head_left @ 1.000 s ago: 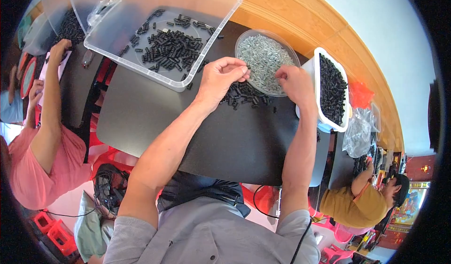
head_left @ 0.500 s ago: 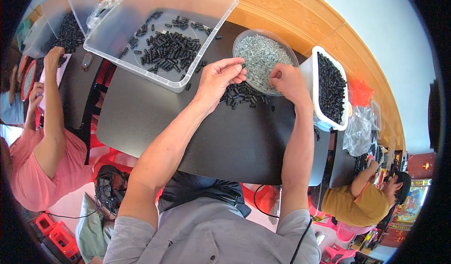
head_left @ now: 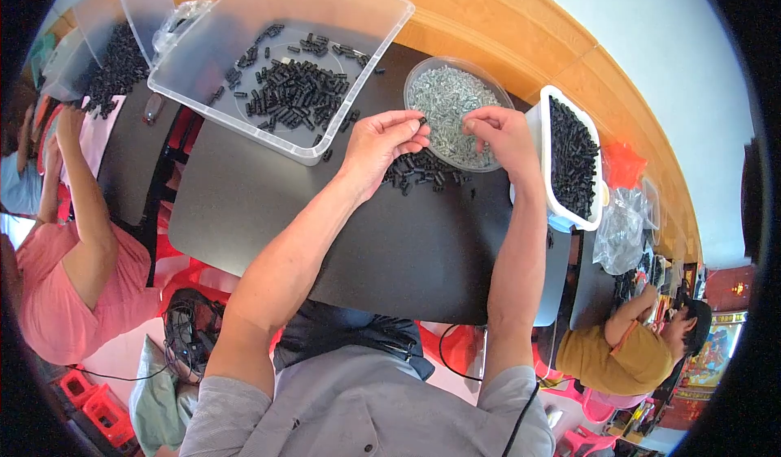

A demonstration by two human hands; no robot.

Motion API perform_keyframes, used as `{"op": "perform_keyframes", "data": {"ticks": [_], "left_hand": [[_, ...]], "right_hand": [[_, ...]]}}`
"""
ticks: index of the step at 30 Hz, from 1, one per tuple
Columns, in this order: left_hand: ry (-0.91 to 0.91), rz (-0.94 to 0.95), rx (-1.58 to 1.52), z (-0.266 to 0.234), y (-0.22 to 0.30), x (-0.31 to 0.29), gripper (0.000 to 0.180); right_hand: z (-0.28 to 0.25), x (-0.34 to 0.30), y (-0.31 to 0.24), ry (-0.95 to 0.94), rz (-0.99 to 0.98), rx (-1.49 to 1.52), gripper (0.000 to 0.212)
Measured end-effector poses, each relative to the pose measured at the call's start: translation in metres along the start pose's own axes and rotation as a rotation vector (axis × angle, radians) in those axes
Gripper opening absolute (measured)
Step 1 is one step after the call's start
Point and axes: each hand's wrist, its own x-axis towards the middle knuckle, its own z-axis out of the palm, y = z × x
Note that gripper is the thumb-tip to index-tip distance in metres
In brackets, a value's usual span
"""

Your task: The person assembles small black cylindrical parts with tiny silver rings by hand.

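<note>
My left hand [head_left: 382, 146] pinches a small black cylindrical piece [head_left: 422, 121] between thumb and forefinger, just left of a round clear bowl [head_left: 412, 79]. Small clear, shiny pieces [head_left: 452, 99] fill that bowl. Over its right side is my right hand [head_left: 504, 138], thumb and fingers bent together; whatever they may hold is too small to make out. Below the bowl, a loose pile of black cylindrical pieces [head_left: 419, 172] lies on the dark table [head_left: 390, 254], partly hidden by my left hand.
A large clear bin [head_left: 236, 128] with black pieces stands at the left. On the right is a white tub [head_left: 547, 124] full of black pieces, with a clear plastic bag [head_left: 618, 233] beyond it. People in pink [head_left: 73, 286] and mustard [head_left: 606, 355] sit at either side.
My right hand has lifted a little from the bowl's contents, its fingers turning toward my left hand. The left hand keeps its pinch on the black piece, nearly in place.
</note>
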Motion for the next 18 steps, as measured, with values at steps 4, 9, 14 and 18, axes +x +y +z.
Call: {"op": "perform_keyframes", "data": {"ticks": [4,9,14,18], "left_hand": [[-0.007,-0.033,-0.011,0.002,0.002,-0.003,0.031],[-0.032,-0.032,-0.018,0.003,0.002,-0.003,0.032],[-0.07,-0.006,-0.008,0.003,0.001,-0.003,0.032],[-0.076,-0.007,0.005,0.002,0.002,-0.004,0.032]], "right_hand": [[0.009,-0.006,-0.012,-0.029,-0.009,0.281,0.012],[0.026,-0.008,-0.023,-0.061,-0.033,0.378,0.012],[0.035,-0.01,-0.03,-0.061,-0.072,0.354,0.012],[0.039,-0.01,-0.031,-0.064,-0.053,0.377,0.012]]}}
